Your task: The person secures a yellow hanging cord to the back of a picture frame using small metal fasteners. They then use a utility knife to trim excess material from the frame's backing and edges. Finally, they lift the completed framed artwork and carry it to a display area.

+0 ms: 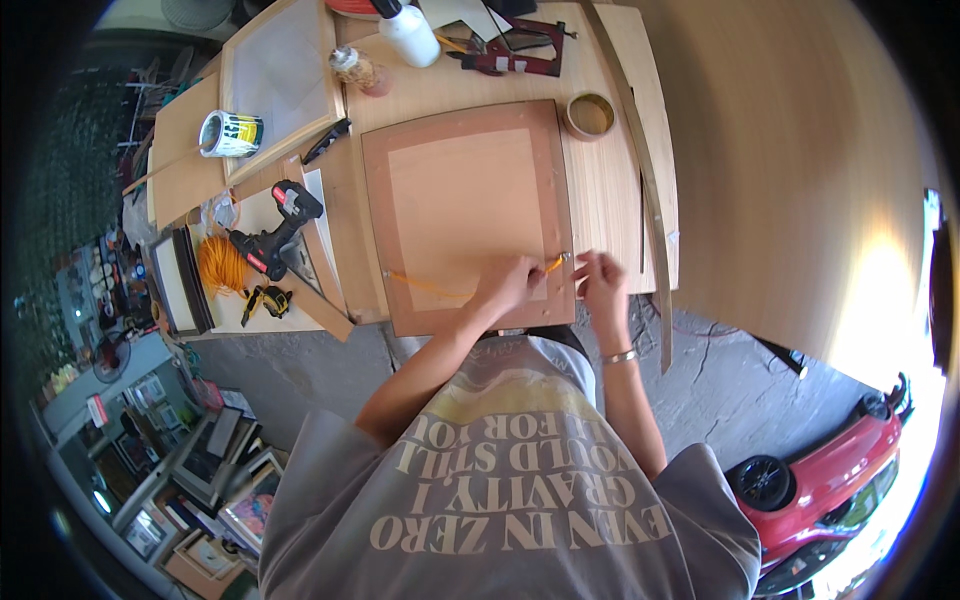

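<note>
A flat brown wooden frame panel (465, 200) lies on the pale wooden table (610, 200). My left hand (510, 285) rests on the panel's near right part, closed around a short orange pencil-like stick (553, 263) that points to the panel's right edge. A thin yellow strip (425, 285) runs across the panel's near border and under that hand. My right hand (600, 285), with a bracelet on its wrist, has bent fingertips on the panel's right edge beside the stick's tip. It grips nothing that I can see.
On the table lie a tape roll (590, 115), a white bottle (408, 35), a dark red clamp tool (520, 50), a long wood strip (648, 190), a red-black cordless drill (275, 235), a small can (230, 133), an orange cord coil (220, 265) and a tape measure (268, 300). A red car (840, 480) stands lower right.
</note>
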Motion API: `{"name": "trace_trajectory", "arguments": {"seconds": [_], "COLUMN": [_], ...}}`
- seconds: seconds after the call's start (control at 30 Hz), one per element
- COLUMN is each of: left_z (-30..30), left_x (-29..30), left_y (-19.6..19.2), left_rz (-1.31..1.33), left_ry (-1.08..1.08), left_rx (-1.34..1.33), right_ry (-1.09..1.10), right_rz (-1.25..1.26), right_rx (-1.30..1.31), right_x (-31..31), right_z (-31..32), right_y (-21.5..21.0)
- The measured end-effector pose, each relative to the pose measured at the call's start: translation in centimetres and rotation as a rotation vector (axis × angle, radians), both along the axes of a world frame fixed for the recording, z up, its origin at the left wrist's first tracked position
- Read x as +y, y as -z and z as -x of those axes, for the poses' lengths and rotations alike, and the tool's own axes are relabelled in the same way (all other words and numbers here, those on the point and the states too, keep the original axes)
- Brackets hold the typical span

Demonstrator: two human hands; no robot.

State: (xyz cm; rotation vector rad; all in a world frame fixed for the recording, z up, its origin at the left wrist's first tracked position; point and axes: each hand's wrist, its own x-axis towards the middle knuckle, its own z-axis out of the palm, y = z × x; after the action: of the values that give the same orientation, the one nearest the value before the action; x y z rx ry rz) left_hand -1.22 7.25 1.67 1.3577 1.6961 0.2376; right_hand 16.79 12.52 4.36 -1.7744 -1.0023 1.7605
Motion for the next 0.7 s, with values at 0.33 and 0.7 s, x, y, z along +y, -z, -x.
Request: {"name": "trace_trajectory", "arguments": {"seconds": [0.33,0.7], "left_z": [-2.2,-2.6], "left_x": [-1.6,-1.8], "left_y": [0.8,1.4], "left_rz": [-0.221,-0.279], "left_ry": [-0.247,-0.370], "left_rx": [-0.002,-0.022], "right_ry": [-0.303,-0.366], "right_rz": [-0.546,-0.062], "right_rx": [-0.034,0.325], "right_x": [36.1,45.1], "right_z": [16.6,23.6], "right_y": [-0.9,2.5]}}
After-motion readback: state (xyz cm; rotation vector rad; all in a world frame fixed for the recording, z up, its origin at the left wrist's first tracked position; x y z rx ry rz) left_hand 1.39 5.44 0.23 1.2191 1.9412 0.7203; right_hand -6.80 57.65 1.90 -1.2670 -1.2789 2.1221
